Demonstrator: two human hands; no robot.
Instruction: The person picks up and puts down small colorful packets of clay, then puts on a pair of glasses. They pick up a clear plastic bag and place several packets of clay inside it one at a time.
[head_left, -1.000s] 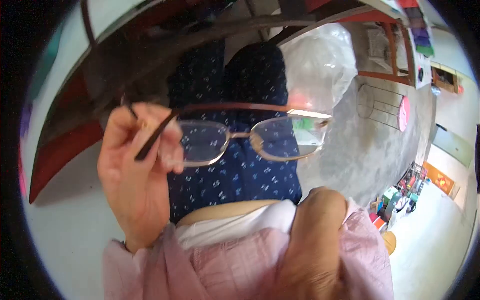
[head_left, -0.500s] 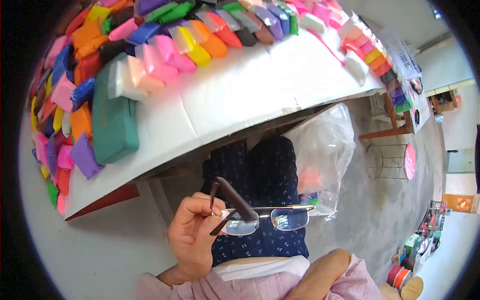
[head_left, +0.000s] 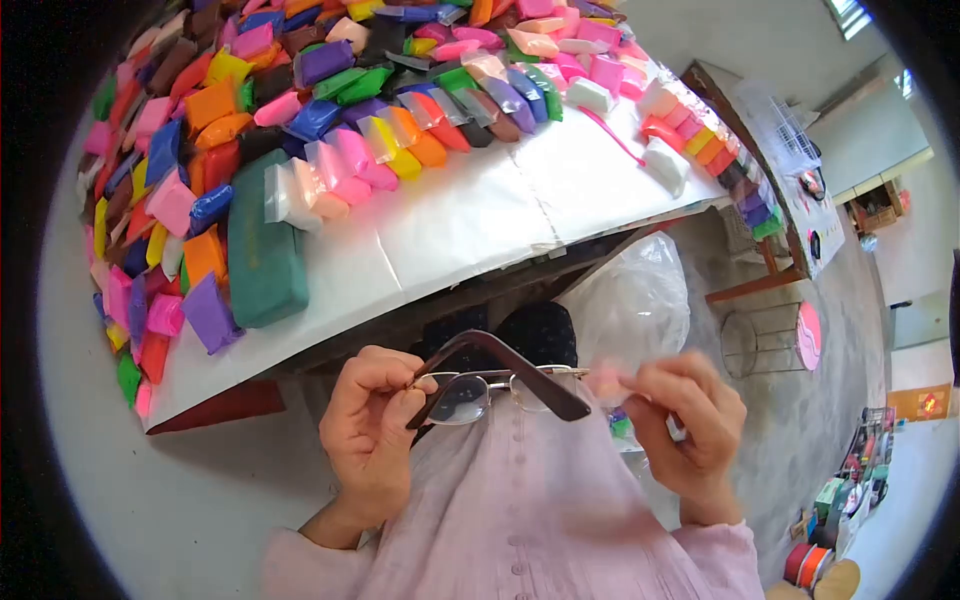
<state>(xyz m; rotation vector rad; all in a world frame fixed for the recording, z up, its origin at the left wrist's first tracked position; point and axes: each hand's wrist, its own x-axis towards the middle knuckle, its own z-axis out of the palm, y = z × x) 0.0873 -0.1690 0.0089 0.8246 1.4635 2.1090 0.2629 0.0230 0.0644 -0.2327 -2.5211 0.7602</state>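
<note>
Seemingly handling metal-rimmed, brown-armed eyeglasses point(head_left: 475, 393), pinching with left hand point(head_left: 368, 430), with right hand point(head_left: 692, 425) curled beside their right end, cannot tell if gripping; calls for gentleness.

On table point(head_left: 450, 225): case point(head_left: 268, 250), packets point(head_left: 205, 110) to its left and behind. Glasses point(head_left: 530, 375) before table, between left hand point(head_left: 370, 425) and right hand point(head_left: 692, 420). Stool point(head_left: 809, 336) at right.
</note>
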